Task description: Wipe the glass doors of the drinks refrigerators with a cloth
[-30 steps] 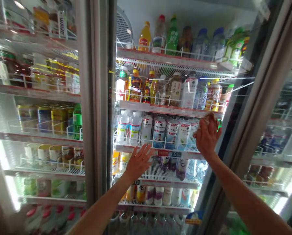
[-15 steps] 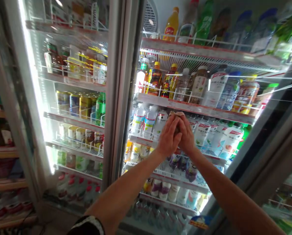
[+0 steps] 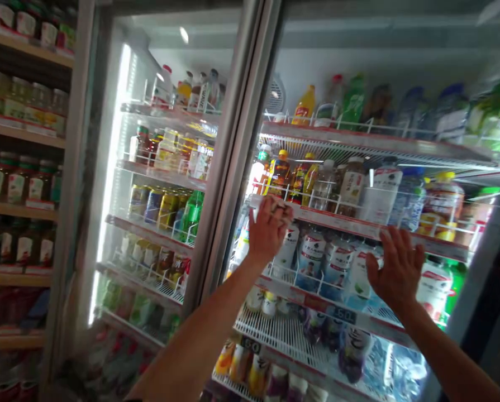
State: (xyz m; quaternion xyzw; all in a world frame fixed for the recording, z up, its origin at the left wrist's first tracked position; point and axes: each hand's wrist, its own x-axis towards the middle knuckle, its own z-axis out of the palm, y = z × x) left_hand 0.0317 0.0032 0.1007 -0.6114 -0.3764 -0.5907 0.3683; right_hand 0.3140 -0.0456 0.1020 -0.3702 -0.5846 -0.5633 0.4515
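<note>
My left hand (image 3: 267, 231) is raised in front of the glass door (image 3: 358, 42) of a drinks fridge, its fingers over a crumpled pale cloth (image 3: 281, 210) with brownish patches. The cloth lies at the height of a shelf edge behind the glass, and part of it is hidden by the fingers. Farther right, my right hand (image 3: 396, 269) has its fingers spread and holds nothing. Its palm faces the glass; whether it touches is unclear. White-labelled bottles (image 3: 312, 257) stand on the shelf behind both hands.
A metal door frame (image 3: 237, 128) runs upright left of my hands. Beyond it a second fridge section holds cans (image 3: 166, 209) and bottles. Wooden shelves (image 3: 19, 209) with jars stand at the far left.
My hands were together around the cloth and are now apart. The left has shifted left with the cloth, the right has moved right and opened. The view has tilted up and turned left.
</note>
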